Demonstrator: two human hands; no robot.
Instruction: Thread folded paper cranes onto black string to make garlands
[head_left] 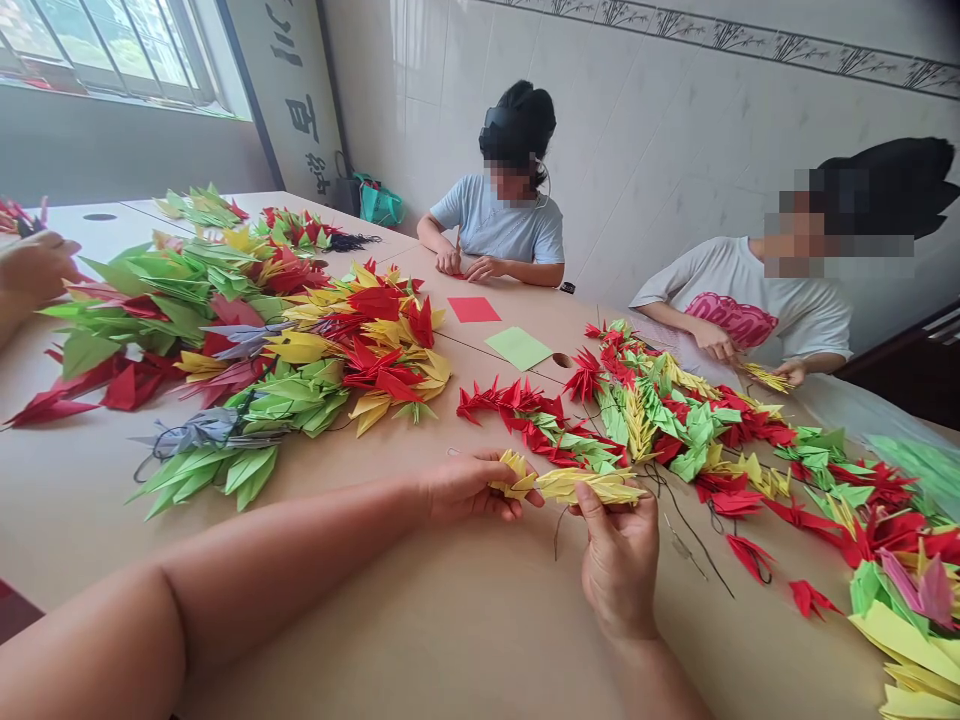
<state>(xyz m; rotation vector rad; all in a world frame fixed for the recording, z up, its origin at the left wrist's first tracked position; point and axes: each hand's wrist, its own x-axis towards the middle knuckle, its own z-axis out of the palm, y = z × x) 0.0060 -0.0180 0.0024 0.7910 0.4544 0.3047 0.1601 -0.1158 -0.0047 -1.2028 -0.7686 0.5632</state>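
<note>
Low over the tabletop, my left hand [469,488] closes its fingers around a short bunch of yellow folded paper pieces [516,474]. My right hand [621,555] pinches a longer strand of yellow folded paper [589,486] between thumb and fingers. The two yellow parts lie end to end, with a small gap between them. A dark thread [556,535] hangs below the strand. Just right of my right hand, a dark cord and a thin metal needle-like piece [679,540] lie on the table. Red and green folded paper strands [555,430] rest just beyond my hands.
A large heap of coloured folded paper [300,340] covers the left; more strands [750,440] spread right. A red sheet [474,309] and a green sheet [519,348] lie ahead. Two people sit across the table [360,620]. Another person's hand [34,268] is far left.
</note>
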